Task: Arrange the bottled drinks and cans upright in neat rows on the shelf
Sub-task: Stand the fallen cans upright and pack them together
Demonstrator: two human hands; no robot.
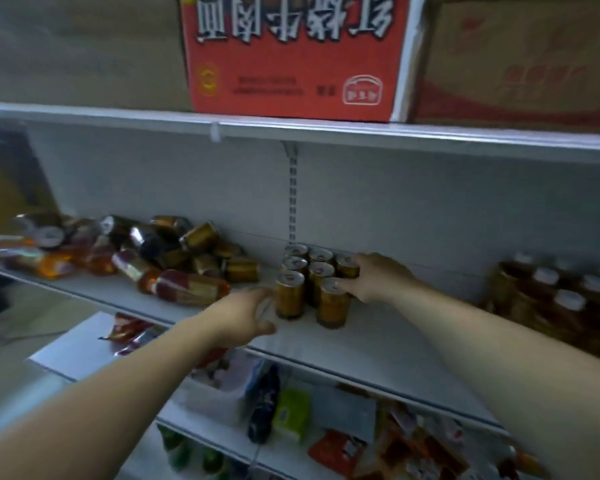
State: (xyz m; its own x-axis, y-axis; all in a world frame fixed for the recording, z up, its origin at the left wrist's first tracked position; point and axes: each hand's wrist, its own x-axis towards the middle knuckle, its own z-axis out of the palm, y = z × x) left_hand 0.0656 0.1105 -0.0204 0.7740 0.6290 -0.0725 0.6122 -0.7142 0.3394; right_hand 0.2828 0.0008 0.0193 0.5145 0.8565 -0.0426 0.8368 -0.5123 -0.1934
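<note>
Several gold cans point(289, 295) stand upright in short rows at the middle of the white shelf point(378, 351). My right hand point(374, 277) rests against the right side of this group, fingers touching the front right can point(332, 303) and the can behind it. My left hand point(248, 315) is blurred just left of the front left can, fingers spread and holding nothing. To the left lies a heap of tipped gold and dark cans point(201, 251) and lying bottles point(187, 287) with orange drink. Upright white-capped bottles point(565, 313) stand at the right.
A red carton point(291, 57) and brown cartons point(520, 60) sit on the shelf above. The lower shelves hold snack packets point(129, 329), a green box point(290, 414) and a dark bottle point(264, 407). A slotted upright point(293, 199) runs down the back panel.
</note>
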